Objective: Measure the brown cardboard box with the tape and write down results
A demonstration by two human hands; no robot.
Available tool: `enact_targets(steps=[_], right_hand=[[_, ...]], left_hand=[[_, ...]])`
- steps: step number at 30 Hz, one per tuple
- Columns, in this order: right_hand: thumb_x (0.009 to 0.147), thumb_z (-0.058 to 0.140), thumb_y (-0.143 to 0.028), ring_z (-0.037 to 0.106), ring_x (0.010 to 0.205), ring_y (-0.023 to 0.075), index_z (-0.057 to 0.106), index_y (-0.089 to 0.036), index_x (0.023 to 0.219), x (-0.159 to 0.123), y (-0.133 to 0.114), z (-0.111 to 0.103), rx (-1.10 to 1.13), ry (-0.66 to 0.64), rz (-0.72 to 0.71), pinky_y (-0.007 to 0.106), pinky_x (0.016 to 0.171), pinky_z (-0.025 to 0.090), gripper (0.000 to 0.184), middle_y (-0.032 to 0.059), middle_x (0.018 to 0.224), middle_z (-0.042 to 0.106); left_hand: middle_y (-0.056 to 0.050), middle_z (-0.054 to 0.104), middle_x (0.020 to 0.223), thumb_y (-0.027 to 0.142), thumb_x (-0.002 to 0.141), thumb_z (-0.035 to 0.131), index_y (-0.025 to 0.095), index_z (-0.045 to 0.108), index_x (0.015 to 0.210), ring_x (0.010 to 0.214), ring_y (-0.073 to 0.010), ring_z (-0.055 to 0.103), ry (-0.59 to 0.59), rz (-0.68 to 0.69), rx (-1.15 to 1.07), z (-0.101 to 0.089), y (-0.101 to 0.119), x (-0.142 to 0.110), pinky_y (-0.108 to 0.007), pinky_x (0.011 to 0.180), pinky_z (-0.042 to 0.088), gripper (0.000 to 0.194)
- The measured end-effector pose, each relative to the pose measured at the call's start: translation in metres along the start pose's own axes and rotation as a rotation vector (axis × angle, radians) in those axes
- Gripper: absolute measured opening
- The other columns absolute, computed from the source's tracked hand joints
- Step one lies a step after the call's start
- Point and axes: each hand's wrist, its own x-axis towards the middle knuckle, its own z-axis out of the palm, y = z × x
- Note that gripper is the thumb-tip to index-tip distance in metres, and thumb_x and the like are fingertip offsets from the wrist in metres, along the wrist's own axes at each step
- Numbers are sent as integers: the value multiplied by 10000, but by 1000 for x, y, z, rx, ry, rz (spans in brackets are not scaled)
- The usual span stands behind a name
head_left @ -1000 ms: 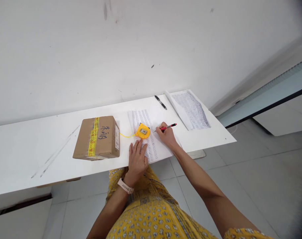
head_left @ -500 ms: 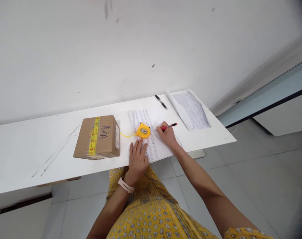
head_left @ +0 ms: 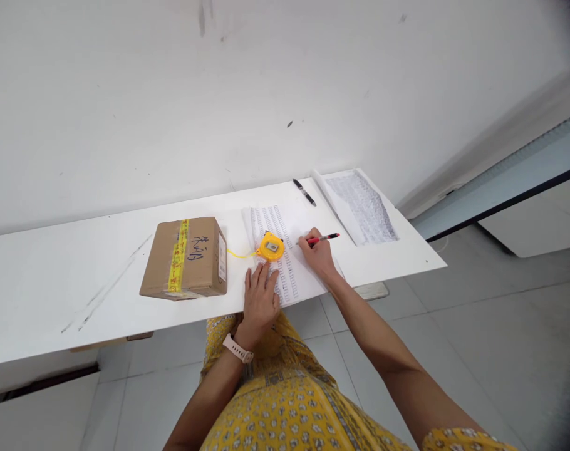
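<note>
My right hand (head_left: 316, 253) grips a red pen (head_left: 326, 238) with a black end, its tip at a sheet of paper (head_left: 306, 282) printed with columns of small text. Flat on the sheet's lower left part lies my left hand (head_left: 260, 293), fingers spread. Just beyond those fingertips a yellow tape measure (head_left: 270, 247) rests on the paper. Its yellow strip runs left toward a cardboard box (head_left: 204, 257), which has yellow tape and dark handwriting on top and a white label on its right side.
Behind the paper lies a black pen (head_left: 304, 191). Farther right, another densely marked sheet (head_left: 360, 203) lies on the white table (head_left: 101, 250). A wall (head_left: 172, 113) rises along the table's back edge, and tiled floor (head_left: 435, 344) shows in front.
My right hand and the red pen have shifted slightly to the right over the paper. My left hand, the tape measure and the box stay in place.
</note>
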Motion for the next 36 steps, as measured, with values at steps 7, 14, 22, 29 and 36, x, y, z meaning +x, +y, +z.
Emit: enact_targets(steps=[7,14,22,29,36], right_hand=[[880,423,-138,548,953,265,613,-180,1096,4,0,-15,-469,-162,-354,373,779,418,290,131,1017,619],[951,477,-338,556,1108,290,534,-186,1356,-7,-45,15,-553,-290,-408,408,934,395,436,123,1261,652],[863,604,-377,600,1064,323,525,-165,1341,-22,-85,23,-518,-242,-389,456,914,442,529,137,1237,662],[779,673,-342,629,1032,289,477,-222,1341,-94,-163,-8,-249,-232,-532,449,899,507,607,102,1185,673],[890,566,-441,617,1036,242,499,-280,1364,-106,-174,-3,144,-592,-260,419,887,512,505,77,1219,648]], left_hand=[[-149,472,1504,65,792,474,133,548,1323,1407,-299,392,-34,-19,14,-5,3,0,-556,1186,275,540],[-159,493,1478,67,800,479,142,544,1319,1403,-308,397,-37,-31,-2,-3,3,0,-573,1179,282,528],[-229,427,1486,106,861,524,113,353,1441,1409,-308,382,231,-186,-274,-32,12,-12,-552,1122,384,605],[-209,469,1414,275,879,655,195,268,1499,1330,-321,456,548,-92,-353,-99,24,-25,-548,1053,438,735],[-115,624,1168,400,759,764,209,507,1272,987,-245,659,480,-390,-927,-133,6,-57,-363,810,563,604]])
